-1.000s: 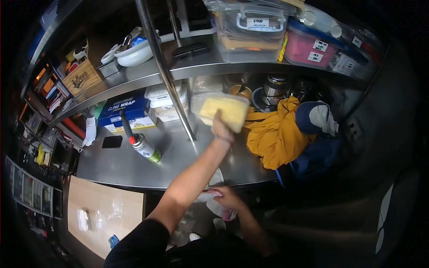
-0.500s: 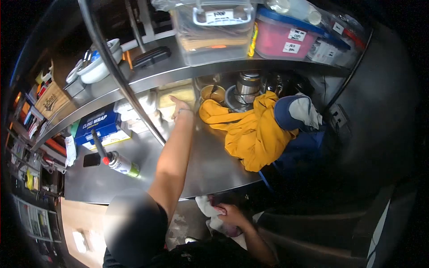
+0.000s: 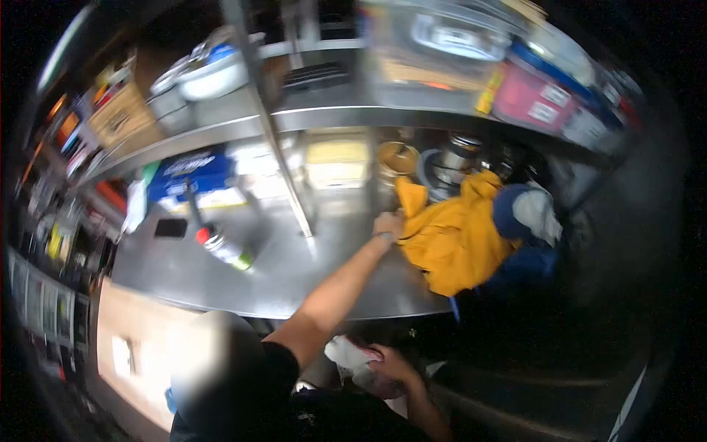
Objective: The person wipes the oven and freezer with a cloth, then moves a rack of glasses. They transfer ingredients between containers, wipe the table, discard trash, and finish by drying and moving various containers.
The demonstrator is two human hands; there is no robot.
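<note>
On steel counter [image 3: 294, 272] | left hand [image 3: 389, 223] at one yellow garment [image 3: 456, 247], grip unclear | right hand [image 3: 392, 368] below, clutching one white cloth [image 3: 349, 352]

A: Worktop [image 3: 294, 272] and shelf [image 3: 331, 118]: brushed steel, smooth, dull sheen with soft glare. Upright post [image 3: 283, 147]: same metal, brighter.

B: Yellow garment [image 3: 456, 236]: matt cloth, soft, creased. Rag [image 3: 350, 352] in right hand [image 3: 389, 368]: white cloth, crumpled.

A: Clear tub [image 3: 434, 44] and pink tub [image 3: 534, 99]: glossy plastic. Cling-wrap box [image 3: 188, 173]: printed card. Crate [image 3: 121, 114]: bare wood, matt.

B: Canister [image 3: 224, 250]: glossy, looks like metal. Blur hides finer texture.
</note>
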